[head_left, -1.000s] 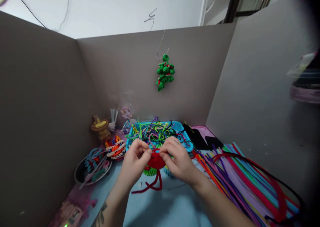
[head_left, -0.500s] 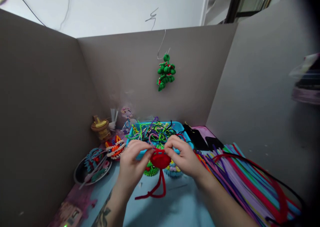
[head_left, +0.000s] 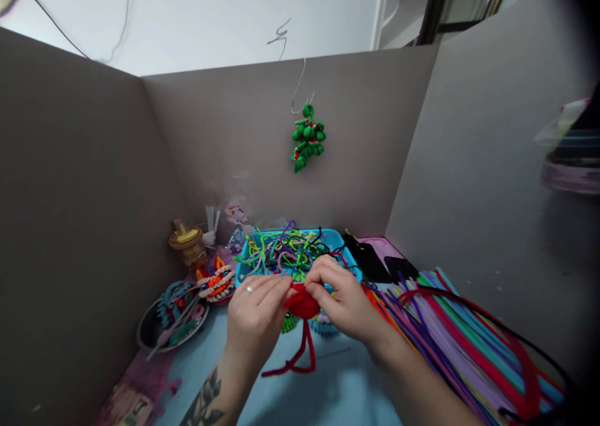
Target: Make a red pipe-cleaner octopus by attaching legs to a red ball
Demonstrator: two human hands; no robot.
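Observation:
Both hands meet in front of me around a red pipe-cleaner piece, a rounded clump with two bent red stems hanging below it. My left hand pinches its upper left edge, a ring on one finger. My right hand is closed on its upper right edge, fingertips close to the left ones. Just behind the clump, partly covered, are a green fuzzy piece and a light blue fuzzy piece on the blue table surface.
A blue tray heaped with pipe-cleaner scraps stands behind the hands. Long coloured pipe cleaners lie at right. A metal bowl with tools sits left, near a brown jar. A green ornament hangs on the grey back panel.
My left hand has turned over, showing more of its back, and its fingertips have come nearer the right hand. The red clump and its stems have shifted slightly right.

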